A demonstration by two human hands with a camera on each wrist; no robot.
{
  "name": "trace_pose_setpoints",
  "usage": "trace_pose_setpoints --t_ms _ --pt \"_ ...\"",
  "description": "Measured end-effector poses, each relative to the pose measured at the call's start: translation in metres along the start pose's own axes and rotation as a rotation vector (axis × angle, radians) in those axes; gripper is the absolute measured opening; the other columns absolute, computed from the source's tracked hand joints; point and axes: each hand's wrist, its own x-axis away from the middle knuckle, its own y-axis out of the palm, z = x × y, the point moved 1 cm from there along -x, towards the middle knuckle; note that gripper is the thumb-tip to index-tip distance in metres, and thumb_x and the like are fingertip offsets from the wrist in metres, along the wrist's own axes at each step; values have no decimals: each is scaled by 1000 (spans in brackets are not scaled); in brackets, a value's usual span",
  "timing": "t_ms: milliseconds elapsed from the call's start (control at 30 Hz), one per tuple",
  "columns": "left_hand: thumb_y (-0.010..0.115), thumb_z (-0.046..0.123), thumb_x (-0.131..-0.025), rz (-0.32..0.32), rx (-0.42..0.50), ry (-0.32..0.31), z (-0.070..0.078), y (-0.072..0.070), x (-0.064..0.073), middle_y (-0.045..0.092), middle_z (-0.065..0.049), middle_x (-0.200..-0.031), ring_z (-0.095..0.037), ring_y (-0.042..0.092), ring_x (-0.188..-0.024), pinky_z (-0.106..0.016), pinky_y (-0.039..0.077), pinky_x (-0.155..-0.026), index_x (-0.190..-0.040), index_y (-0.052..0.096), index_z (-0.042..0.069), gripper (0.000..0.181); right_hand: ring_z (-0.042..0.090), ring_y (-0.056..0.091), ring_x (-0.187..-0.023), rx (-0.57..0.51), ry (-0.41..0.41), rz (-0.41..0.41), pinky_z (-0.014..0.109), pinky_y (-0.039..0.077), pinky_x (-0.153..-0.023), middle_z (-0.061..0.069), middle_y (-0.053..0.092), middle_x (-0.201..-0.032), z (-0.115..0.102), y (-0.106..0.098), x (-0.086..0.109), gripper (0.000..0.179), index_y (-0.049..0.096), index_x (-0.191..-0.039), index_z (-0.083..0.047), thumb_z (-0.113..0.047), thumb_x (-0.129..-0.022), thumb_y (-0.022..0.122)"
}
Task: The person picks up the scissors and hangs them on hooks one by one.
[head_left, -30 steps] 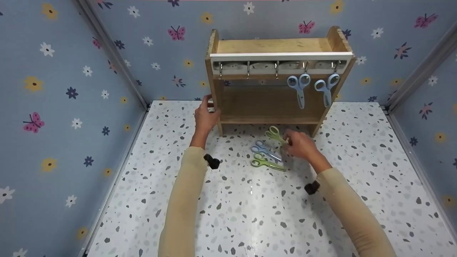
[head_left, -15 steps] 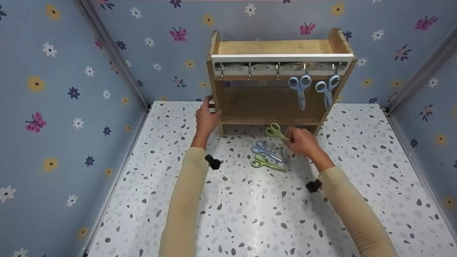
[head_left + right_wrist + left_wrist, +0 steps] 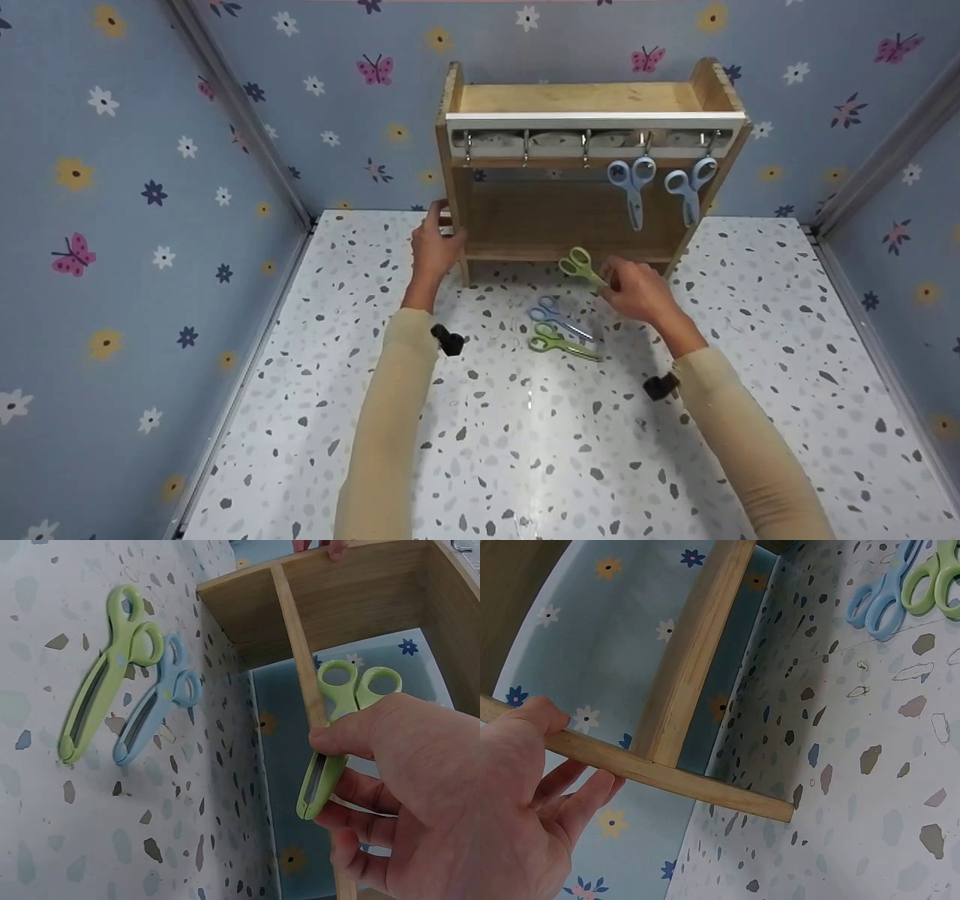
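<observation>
Head view: from my post I see the person's left hand [image 3: 433, 246] left of centre, gripping the upright wooden side panel [image 3: 454, 180] of a light-brown open-fronted wooden shelf unit [image 3: 570, 96]. In the left wrist view, at lower left, I make out the thumb on one face of that panel and bent fingers against the other.

The person's right hand [image 3: 639, 292], right of centre in the head view, pinches a pair of lime-green plastic scissors [image 3: 593, 277] between thumb and fingers. The right wrist view shows me the grip around the blade end, with both ring handles free and pointing to the top of the frame.

The unit stands in the upper middle of the head view, with a top tier and a lower tier. Along its front I count five silver hooks on a white rail [image 3: 596, 118]; the two rightmost carry two pairs of light-blue scissors [image 3: 634, 199]. On the white speckled tabletop [image 3: 517, 442], near the centre, lie a blue pair of scissors [image 3: 559, 320] and, just beside it, a second green pair [image 3: 562, 343].
</observation>
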Motion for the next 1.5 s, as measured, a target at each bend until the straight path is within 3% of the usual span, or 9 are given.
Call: trace_pose_setpoints --t_ms 300,700,833,1100,1500 --pt "71 19 -109 10 -13 4 -1 2 1 71 -23 -149 -38 74 -135 -52 66 -110 -164 52 14 59 31 69 -84 15 -25 34 44 51 -72 17 77 -97 -1 -6 2 21 72 -118 -4 -16 -101 74" --pt "70 18 -109 8 -3 -4 -1 1 0 71 -23 -149 -41 73 -138 -52 65 -112 -164 52 14 58 29 64 -83 -17 -27 28 39 48 -71 16 74 -97 -11 -17 1 21 70 -120 -4 -12 -101 73" --pt "70 18 -110 -1 0 -10 -1 1 -1 70 -22 -151 -39 71 -141 -51 64 -115 -164 51 14 57 29 70 -82 -43 -16 19 36 51 -69 17 76 -98 -11 -21 1 21 70 -122 -5 -12 -102 72" --pt "69 17 -109 1 -3 -7 1 0 0 69 -22 -152 -39 69 -142 -51 63 -116 -163 51 14 58 32 70 -86 -43 -30 43 43 53 -76 18 78 -100 -14 -29 0 21 69 -122 -5 -11 -102 72" --pt "68 17 -109 10 -15 1 2 1 0 67 -23 -155 -40 69 -143 -51 64 -115 -165 50 13 59 31 66 -82 -27 -68 95 39 48 -71 16 76 -96 -23 -43 -1 20 70 -119 -6 -12 -100 72"
